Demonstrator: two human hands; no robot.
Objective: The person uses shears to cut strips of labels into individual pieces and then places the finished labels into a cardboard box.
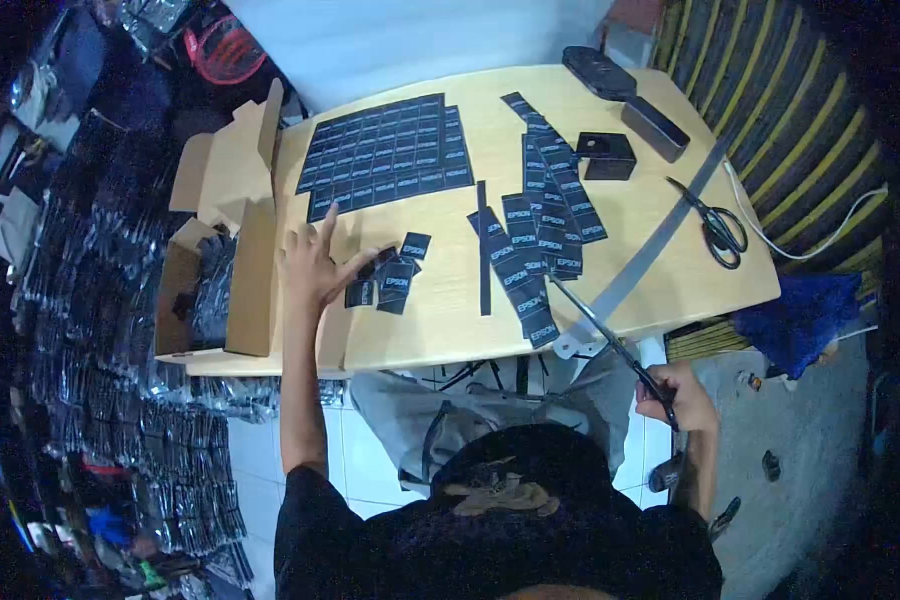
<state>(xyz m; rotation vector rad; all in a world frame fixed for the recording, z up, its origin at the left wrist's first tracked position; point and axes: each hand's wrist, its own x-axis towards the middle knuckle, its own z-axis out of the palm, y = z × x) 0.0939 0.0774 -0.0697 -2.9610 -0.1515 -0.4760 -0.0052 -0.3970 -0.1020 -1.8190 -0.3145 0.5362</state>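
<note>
My left hand (312,268) is open over the left part of the table, fingers spread, its thumb reaching to a small pile of cut black EPSON labels (396,285). In my right hand (682,395), at the front right edge, the fingers are wrapped round the handles of a pair of scissors (610,335). Their long blades point up and left, tips right at the overlapping EPSON label strips (518,268). A thin black strip (485,250) lies beside these. Farther back, larger sheets of EPSON labels (375,150) lie flat.
An open cardboard box (250,280) with dark plastic-wrapped contents stands at the left. A long metal ruler (650,245) lies slanted on the table (420,335). Another pair of scissors (722,232), a black box (607,156) and a dark oblong case (656,128) are at the right.
</note>
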